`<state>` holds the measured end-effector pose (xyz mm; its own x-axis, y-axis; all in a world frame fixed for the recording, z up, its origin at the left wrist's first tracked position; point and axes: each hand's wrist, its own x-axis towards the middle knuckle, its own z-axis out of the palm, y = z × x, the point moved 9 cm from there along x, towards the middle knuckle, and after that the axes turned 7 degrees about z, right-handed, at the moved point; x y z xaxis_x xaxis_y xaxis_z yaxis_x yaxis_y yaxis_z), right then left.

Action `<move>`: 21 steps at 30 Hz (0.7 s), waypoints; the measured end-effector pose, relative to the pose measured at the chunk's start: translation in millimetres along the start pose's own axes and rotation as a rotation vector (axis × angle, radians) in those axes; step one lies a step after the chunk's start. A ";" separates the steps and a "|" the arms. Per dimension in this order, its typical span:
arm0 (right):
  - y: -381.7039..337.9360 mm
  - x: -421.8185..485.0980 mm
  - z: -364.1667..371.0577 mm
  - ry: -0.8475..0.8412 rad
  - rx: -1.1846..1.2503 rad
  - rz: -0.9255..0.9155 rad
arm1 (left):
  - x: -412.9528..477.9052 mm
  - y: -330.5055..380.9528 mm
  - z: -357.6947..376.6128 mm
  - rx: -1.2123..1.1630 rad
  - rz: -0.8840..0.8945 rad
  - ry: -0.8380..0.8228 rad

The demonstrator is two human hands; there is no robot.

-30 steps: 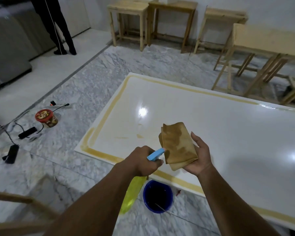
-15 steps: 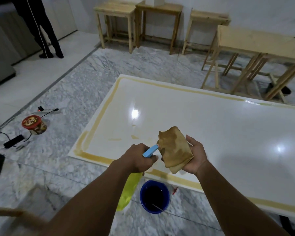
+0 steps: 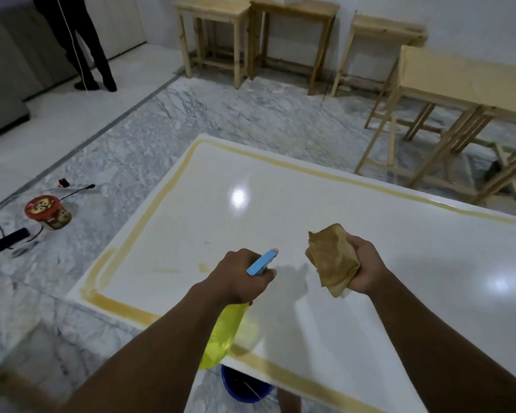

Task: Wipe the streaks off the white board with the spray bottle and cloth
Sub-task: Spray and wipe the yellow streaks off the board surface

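Board edges yellow-streaked | left hand grips spray bottle over near edge | right hand clutches cloth

Stained cloth, yel. bottle — over board

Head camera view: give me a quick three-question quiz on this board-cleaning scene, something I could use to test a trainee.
1. True or false: the right hand grips the folded cloth over the white board.
2. Pick one: the body of the spray bottle held by the left hand is A) red, B) yellow, C) black.
3. Fill in: the blue bucket on the floor is partly hidden by the board's near ____.

Key: 1 true; 2 B; 3 edge.
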<state>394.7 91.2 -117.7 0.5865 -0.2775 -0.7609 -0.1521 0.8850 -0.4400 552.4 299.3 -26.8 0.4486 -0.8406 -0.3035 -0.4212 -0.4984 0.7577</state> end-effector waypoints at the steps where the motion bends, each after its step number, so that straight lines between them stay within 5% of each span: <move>1: -21.7 14.3 -11.7 0.025 -0.041 -0.001 | 15.9 3.0 3.9 0.003 -0.013 0.012; 5: -117.9 53.6 -33.9 0.187 -0.326 -0.129 | 78.4 20.2 17.9 0.029 -0.048 0.040; 8: -180.3 79.1 -23.8 0.409 -0.802 -0.358 | 110.4 31.6 21.2 0.050 -0.034 0.083; 14: -199.7 159.8 -0.6 0.467 -1.863 -0.679 | 145.1 28.0 20.9 0.059 -0.065 0.131; 18: -190.0 196.1 -13.0 0.382 -2.046 -0.784 | 151.2 11.6 11.0 0.070 -0.093 0.160; 21: -176.1 210.7 -23.3 0.497 -2.102 -0.828 | 148.5 -5.6 5.1 0.080 -0.121 0.177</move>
<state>526.5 -131.8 -211.7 0.8128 -0.5749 -0.0939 -0.5813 -0.8108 -0.0684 617.3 176.2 -79.1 0.6282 -0.7267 -0.2780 -0.4137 -0.6146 0.6716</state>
